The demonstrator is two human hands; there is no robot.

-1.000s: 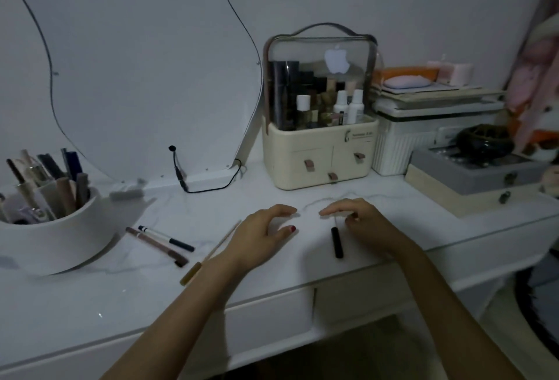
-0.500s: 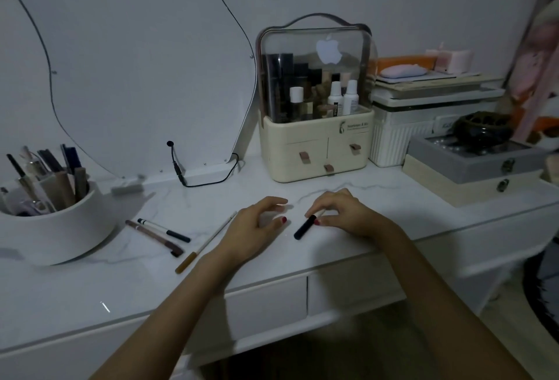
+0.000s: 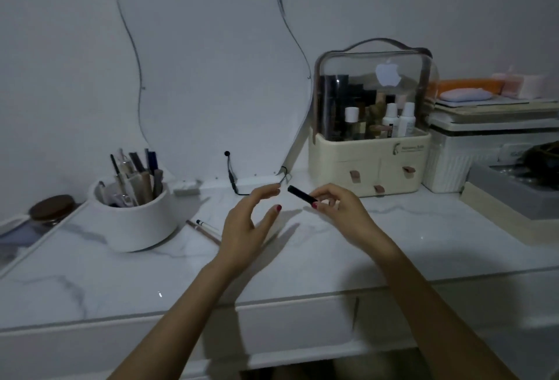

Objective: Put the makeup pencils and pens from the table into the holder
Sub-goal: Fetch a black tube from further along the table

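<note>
right hand (image 3: 338,213) is pinching a short black makeup pen (image 3: 302,197) by its near end, lifted off the white marble tabletop (image 3: 348,246); left hand (image 3: 251,222) sits just beside it, fingers spread and holding nothing; the round white holder (image 3: 136,222) already stuffed with pens is off to the left, two pencils (image 3: 202,228) lying between it and the left hand; loads of bare counter up to the front edge; cream cosmetic organizer (image 3: 370,164) has an Apple logo sticker on its clear lid, the small label below is too blurry to read.
</note>
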